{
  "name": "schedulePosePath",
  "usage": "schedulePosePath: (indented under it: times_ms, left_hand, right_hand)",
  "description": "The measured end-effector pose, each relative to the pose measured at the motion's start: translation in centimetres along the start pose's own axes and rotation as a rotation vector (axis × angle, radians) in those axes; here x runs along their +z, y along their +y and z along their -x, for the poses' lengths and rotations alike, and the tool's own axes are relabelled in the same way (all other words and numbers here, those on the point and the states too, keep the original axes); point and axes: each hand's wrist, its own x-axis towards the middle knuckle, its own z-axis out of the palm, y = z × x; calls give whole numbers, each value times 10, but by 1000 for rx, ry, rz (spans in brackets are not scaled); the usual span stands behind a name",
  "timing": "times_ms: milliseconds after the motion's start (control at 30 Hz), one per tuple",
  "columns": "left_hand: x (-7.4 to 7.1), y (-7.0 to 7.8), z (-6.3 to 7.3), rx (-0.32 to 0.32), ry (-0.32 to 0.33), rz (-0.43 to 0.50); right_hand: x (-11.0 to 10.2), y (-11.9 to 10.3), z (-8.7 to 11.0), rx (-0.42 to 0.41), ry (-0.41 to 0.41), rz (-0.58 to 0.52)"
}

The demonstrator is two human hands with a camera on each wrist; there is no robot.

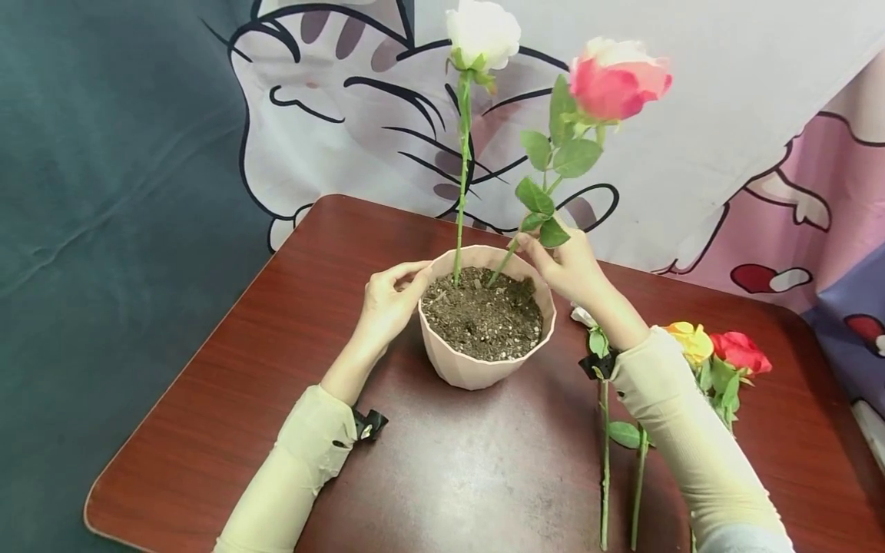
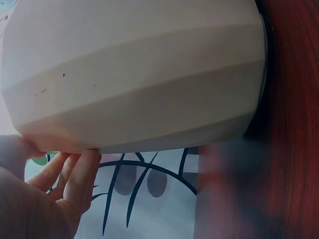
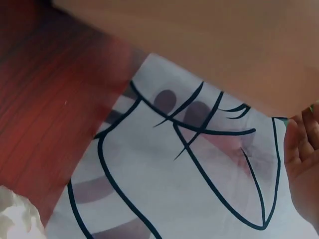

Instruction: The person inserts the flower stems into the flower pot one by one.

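We judge the pink rose (image 1: 615,91) light, best held low, where right fingers (image 1: 535,251) pinch its stem; near-straight left fingers (image 2: 82,179) touch the pot (image 1: 473,369).

the soil (image 1: 480,326) hides the lower ends of the white rose (image 1: 484,37) and pink rose (image 1: 615,88), so i cannot tell how deep they reach; the top edge clips the white bloom. leaves (image 1: 555,232) cover some fingers of my right hand (image 1: 572,263). my right sleeve (image 1: 681,415) covers part of the stems (image 1: 638,491) near the yellow rose (image 1: 693,344) and red rose (image 1: 741,353); which stem is whose is unclear. at my left wrist, the pot (image 2: 139,74) runs out past the top, and my left hand (image 2: 37,206) is cut by the left edge; at my right wrist, the pot is a blur.
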Motion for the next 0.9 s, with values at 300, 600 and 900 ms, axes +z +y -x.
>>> schedulePosePath:
  times_ms: [300, 600, 900]
  left_hand:
    - [0, 1, 0, -10, -10, 47]
    - [-2, 0, 0, -38, -23, 59]
    - [0, -1, -1, -41, -32, 66]
  right_hand:
    - [16, 14, 6, -127, -77, 92]
    - [23, 8, 5, -67, -196, 103]
    - [21, 10, 6, 8, -226, 91]
